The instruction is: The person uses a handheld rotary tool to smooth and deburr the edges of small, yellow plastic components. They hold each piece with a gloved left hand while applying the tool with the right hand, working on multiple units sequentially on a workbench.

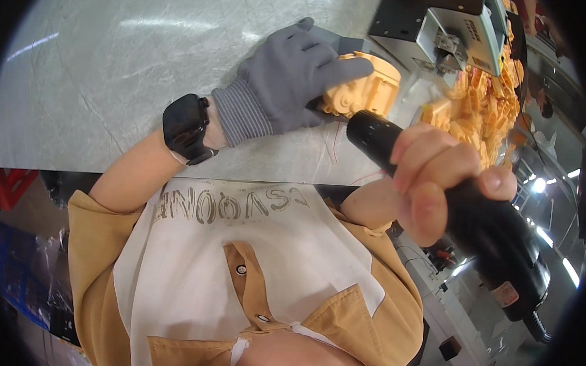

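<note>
Wearing a grey knit glove, my left hand (291,75) grips a yellow-orange plastic housing (379,88) with round and ribbed details, just above the table. My bare right hand (437,170) is wrapped round a black electric screwdriver (493,231), its cord leaving the rear end. The driver's black nose points at the near lower side of the housing; whether the bit touches it is hard to make out. Part of the housing is covered by my gloved fingers.
The grey table (113,97) spreads under my left arm. At the far right stands a black and metal box-shaped device (437,32). A heap of yellow-orange plastic parts (482,116) lies beside it. A red crate (8,187) sits low at the left.
</note>
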The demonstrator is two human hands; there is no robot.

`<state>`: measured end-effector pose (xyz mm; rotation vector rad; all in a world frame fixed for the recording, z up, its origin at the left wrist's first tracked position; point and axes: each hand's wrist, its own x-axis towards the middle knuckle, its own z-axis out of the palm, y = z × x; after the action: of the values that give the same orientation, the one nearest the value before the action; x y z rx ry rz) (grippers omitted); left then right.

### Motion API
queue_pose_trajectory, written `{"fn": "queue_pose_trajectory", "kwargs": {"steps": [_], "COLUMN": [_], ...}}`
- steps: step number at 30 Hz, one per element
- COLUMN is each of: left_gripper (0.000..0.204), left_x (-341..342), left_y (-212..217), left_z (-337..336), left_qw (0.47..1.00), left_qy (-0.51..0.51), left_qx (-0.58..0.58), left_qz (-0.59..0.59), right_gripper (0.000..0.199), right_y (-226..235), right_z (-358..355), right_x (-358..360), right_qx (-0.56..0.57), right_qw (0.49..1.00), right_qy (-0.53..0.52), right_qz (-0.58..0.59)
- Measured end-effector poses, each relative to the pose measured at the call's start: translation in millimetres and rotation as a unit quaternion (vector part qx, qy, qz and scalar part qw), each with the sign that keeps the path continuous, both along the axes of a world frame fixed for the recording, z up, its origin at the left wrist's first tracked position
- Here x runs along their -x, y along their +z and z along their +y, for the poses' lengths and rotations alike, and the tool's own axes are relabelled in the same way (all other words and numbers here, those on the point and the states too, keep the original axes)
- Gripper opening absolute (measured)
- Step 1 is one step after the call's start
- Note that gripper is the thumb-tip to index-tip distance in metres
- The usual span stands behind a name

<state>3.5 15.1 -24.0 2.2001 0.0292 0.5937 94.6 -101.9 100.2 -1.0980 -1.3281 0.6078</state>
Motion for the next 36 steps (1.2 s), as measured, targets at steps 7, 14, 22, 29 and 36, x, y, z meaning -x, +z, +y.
{"fn": "queue_pose_trajectory", "kwargs": {"steps": [7,14,22,29,36], "left_gripper": [0.080,0.078,0.073,0.072,0.074], "left_x": [2.3,3.2,2.0,-2.1,0.3], "left_y": [-4.2,-3.7,5.9,11.9,16.8], "left_z": [-3.7,-2.2,1.6,6.2,8.0], "left_qw": [0.999,0.999,1.000,0.998,0.996], "left_qy": [0.018,0.011,-0.003,-0.031,-0.044], "left_qx": [-0.039,-0.043,-0.022,-0.026,-0.025], "left_qz": [0.016,0.023,-0.007,0.049,0.072], "right_gripper": [0.041,0.048,0.042,0.038,0.039], "right_y": [-1.4,2.3,2.8,22.2,18.7], "right_z": [4.1,-1.8,-9.8,-5.4,0.7], "right_x": [0.4,-8.3,-16.5,-109.6,-77.8], "right_qx": [0.010,0.050,-0.027,-0.191,-0.121], "right_qw": [1.000,0.998,0.998,0.884,0.904], "right_qy": [0.003,0.045,-0.011,-0.421,-0.374], "right_qz": [-0.011,-0.017,0.057,0.068,0.170]}}
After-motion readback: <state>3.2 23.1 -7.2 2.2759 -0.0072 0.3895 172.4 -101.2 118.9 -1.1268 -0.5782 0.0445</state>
